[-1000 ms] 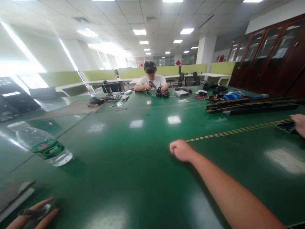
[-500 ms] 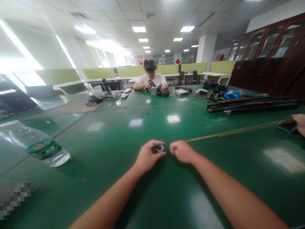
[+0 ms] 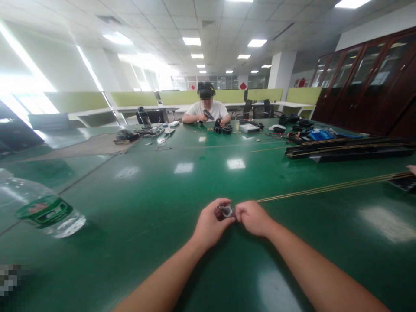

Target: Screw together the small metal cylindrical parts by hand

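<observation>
1. Overall: we can't read any text, brand or no. for certain.
2. Water bottle (image 3: 71, 225), on L side of the green table (image 3: 146, 247): green label (image 3: 47, 213) w/ pale lettering, plus a small reddish pic to L of it; chars too blurred for us to make out.
3. Far back, approx. ctr.: red diamond sign (image 3: 243, 86), standing on its point; any wording's too small for us.
4. Smaller red diamond (image 3: 193, 87), also far back, just L of the co-worker's head (image 3: 204, 90) as we see it; illegible too.
5. By the wooden cabinet (image 3: 364, 82), on its L: red decorations (image 3: 302, 82); can't tell re: lettering.
</observation>
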Available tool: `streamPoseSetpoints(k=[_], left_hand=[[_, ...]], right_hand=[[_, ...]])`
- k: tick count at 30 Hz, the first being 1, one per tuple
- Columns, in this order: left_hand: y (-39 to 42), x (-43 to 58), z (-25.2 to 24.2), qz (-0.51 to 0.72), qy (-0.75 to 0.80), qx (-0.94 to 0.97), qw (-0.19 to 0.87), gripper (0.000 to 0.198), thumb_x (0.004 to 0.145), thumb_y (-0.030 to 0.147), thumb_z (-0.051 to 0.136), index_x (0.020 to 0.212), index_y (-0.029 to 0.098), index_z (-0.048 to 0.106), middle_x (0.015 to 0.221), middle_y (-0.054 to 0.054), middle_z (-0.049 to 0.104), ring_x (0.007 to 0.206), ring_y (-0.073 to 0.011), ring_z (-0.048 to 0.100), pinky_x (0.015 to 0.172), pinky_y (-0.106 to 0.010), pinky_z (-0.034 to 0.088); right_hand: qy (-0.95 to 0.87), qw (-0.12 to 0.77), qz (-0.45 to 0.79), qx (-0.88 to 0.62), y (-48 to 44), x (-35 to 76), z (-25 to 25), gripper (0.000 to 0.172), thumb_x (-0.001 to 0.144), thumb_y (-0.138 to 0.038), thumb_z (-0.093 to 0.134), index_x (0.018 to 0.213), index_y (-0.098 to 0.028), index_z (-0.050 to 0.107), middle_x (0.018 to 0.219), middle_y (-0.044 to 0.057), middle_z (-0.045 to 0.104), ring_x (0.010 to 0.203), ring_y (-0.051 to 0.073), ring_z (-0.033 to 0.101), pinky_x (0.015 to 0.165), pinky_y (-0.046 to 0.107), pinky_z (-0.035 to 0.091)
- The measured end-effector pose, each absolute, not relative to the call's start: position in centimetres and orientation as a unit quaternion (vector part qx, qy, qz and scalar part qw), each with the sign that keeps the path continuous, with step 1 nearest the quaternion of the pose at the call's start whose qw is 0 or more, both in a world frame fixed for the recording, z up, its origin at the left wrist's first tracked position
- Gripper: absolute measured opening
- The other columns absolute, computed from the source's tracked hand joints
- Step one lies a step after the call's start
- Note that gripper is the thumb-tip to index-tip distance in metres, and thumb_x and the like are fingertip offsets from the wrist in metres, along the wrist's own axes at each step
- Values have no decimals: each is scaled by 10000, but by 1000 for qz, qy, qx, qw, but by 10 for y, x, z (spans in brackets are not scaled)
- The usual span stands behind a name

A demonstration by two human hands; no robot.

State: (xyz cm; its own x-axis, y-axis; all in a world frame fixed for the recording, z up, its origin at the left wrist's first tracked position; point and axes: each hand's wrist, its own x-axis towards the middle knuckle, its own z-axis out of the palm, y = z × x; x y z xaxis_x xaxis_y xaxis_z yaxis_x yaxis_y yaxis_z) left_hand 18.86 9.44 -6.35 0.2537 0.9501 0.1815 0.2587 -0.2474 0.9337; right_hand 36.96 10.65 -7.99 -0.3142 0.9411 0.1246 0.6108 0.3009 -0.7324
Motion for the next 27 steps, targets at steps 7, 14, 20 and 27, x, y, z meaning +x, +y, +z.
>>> streamPoseSetpoints(k=[7, 14, 20, 27], left_hand=[[93, 187, -63, 407, 447, 671, 429, 286, 682, 179, 743, 925, 162, 595, 887, -42, 674, 827, -179, 655, 772, -295, 540], [94, 186, -64, 402, 456, 686, 401, 292, 660, 186, 748, 914, 162, 606, 894, -44, 677, 830, -188, 647, 761, -303, 542], [96, 185, -66, 404, 443, 682, 419, 284, 674, 172, 740, 917, 172, 593, 914, -40, 675, 856, -193, 652, 785, -315, 546], [95, 186, -61, 425, 407, 636, 499, 542, 660, 138, 743, 1147, 186, 509, 1059, -82, 682, 972, -203, 664, 927, -372, 531]], right_hand=[[-759, 275, 287, -516, 106, 369, -76, 257, 670, -88, 452, 612, -204, 674, 639, -5, 672, 638, 156, 585, 608, 235, 367], [-757, 265, 296, -518, 106, 369, -74, 268, 667, -79, 450, 620, -205, 681, 653, -2, 679, 651, 159, 588, 625, 236, 375], [-755, 265, 296, -522, 106, 369, -76, 261, 664, -78, 452, 611, -203, 675, 636, -3, 669, 637, 156, 585, 606, 233, 370], [-764, 258, 281, -520, 104, 368, -73, 250, 676, -79, 469, 618, -202, 679, 640, -4, 681, 638, 155, 595, 614, 237, 373]])
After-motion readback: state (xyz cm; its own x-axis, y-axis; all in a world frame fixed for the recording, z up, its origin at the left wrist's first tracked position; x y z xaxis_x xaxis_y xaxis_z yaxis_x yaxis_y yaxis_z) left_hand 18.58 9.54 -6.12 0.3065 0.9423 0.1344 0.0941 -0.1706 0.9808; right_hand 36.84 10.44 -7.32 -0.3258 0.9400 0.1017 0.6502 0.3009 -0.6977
